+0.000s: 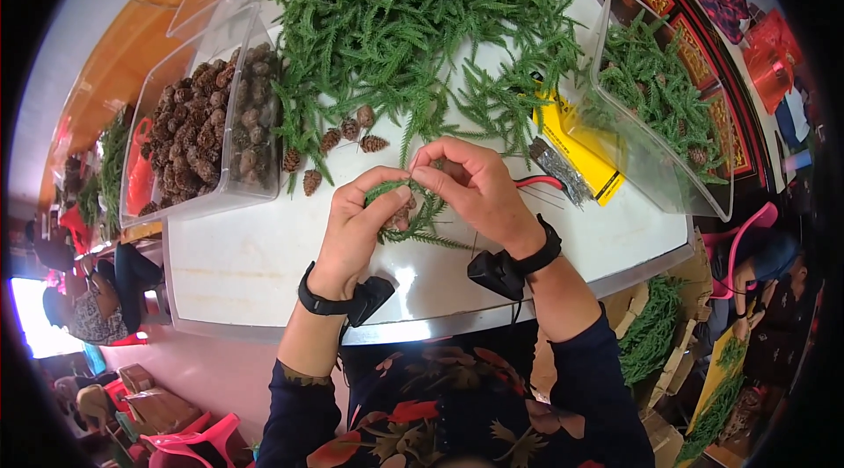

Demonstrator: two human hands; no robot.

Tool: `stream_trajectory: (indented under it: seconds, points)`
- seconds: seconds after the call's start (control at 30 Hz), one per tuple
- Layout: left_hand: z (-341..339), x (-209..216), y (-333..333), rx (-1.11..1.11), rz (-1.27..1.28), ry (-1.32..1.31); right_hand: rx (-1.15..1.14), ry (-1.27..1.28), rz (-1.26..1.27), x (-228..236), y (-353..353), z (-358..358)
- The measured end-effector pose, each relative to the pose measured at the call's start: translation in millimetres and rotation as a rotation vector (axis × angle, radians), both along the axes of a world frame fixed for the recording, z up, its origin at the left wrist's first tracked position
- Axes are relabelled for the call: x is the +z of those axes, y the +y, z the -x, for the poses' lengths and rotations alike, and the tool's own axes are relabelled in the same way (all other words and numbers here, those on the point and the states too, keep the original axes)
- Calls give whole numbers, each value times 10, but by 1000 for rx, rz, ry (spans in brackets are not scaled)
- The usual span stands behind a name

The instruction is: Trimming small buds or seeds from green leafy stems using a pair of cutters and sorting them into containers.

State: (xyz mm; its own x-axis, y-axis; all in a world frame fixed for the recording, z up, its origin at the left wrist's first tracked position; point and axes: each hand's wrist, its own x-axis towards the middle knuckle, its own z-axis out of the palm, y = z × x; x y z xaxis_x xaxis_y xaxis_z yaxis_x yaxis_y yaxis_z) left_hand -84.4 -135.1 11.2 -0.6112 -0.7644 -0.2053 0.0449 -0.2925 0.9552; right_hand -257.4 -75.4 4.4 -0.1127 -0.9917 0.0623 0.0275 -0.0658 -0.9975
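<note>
My left hand [360, 217] and my right hand [470, 191] meet over the white table [237, 266], thumbs and forefingers pinched together. Between them is a green artificial pine sprig [428, 226], its tips hanging toward the table's near edge. A brown pine cone [402, 217] shows among its needles, partly covered by my left fingers. Whatever fine part lies at my fingertips is too small to make out. Just beyond my hands, several loose pine cones [373, 144] lie on the table. Red-handled pliers [538, 181] rest to the right of my right hand.
Green sprigs [413, 20] are heaped at the far side. A clear bin of pine cones [255, 187] stands left; another clear bin [633, 174] with greenery stands right. Beside the pliers are a yellow packet [605, 176] and wires [563, 171]. A co-worker's hand [741, 327] shows at far right.
</note>
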Motion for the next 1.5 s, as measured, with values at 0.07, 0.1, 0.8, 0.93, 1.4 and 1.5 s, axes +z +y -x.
stream_trajectory:
  seconds: [0.07,0.1,0.8,0.93,1.4,1.5]
  points:
    - [-2,-5,1,22,1,-12,-25,31,33,14,2,-26]
    - [-6,-18,-3,28,-20,17,-24,31,33,22,-1,-36]
    - [-39,29,-15,-24,-147,107,-125,786,650,79,-41,133]
    - [-50,71,-17,-89,-177,112,-23,950,701,327,-22,214]
    - [-56,101,19,-160,-129,89,204,1159,645,624,-94,169]
    - [-57,104,61,-68,94,-51,79,1171,501,598,-17,44]
